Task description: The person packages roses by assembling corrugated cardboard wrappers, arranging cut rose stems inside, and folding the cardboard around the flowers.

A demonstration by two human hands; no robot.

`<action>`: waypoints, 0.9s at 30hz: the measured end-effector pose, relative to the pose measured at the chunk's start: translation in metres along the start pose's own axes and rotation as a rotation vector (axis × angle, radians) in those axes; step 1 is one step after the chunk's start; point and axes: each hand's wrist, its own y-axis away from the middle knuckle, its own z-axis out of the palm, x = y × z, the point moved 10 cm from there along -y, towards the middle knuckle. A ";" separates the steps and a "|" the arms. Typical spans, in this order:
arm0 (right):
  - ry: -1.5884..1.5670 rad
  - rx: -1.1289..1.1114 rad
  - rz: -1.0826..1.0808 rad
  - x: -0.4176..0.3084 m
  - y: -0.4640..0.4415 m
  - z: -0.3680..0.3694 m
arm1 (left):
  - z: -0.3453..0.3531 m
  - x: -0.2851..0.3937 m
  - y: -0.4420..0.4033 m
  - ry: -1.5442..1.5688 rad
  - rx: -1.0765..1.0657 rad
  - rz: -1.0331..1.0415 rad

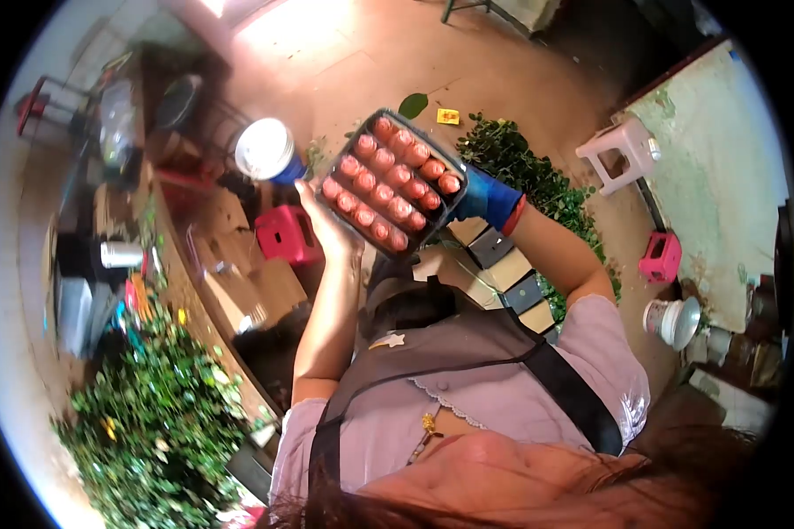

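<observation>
I hold a black tray (427, 138) up in front of me, tilted in the view. Rows of pink-red, rosebud-like heads (384, 191) fill it. My left hand (333, 227) grips the tray's left side, its thumb along the edge and the other fingers mostly hidden underneath. On the opposite side, my right hand (490, 199), in a blue glove, supports the tray; its fingers are largely hidden behind it. Below the tray, black and tan boxes (508, 269) stand close to my lap.
Leafy green stems (538, 167) lie on the floor at right, and another leafy pile (154, 414) covers the left-hand table. A white bucket (265, 148), pink stool (288, 235) and open cardboard box (260, 295) are at left. A pale stool (622, 154) stands at right.
</observation>
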 end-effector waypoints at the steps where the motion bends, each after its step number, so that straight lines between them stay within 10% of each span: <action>1: 0.052 0.006 -0.084 0.032 -0.014 -0.004 | 0.002 0.002 -0.013 -0.053 0.016 -0.017; 5: -0.852 0.428 0.503 0.105 -0.044 -0.005 | -0.057 -0.017 -0.110 -0.096 -0.228 0.000; 8: 0.050 0.354 0.332 0.242 -0.059 -0.016 | -0.106 -0.024 -0.141 -0.275 -0.297 0.018; 12: 0.022 0.625 0.357 0.309 -0.072 -0.015 | -0.263 -0.080 -0.137 -0.606 0.456 -0.248; 14: -0.052 0.690 0.570 0.341 -0.078 -0.034 | -0.355 -0.140 -0.129 -1.259 0.238 -0.538; 16: -0.471 1.019 0.315 0.476 -0.068 -0.034 | -0.342 -0.202 -0.104 -1.595 -0.127 -0.590; 18: -0.161 0.967 0.485 0.517 -0.062 -0.071 | -0.315 -0.243 -0.068 -1.989 -0.404 -0.674; 27: 0.275 1.167 0.850 0.742 -0.006 -0.136 | -0.344 -0.262 -0.105 -1.938 -0.395 -0.396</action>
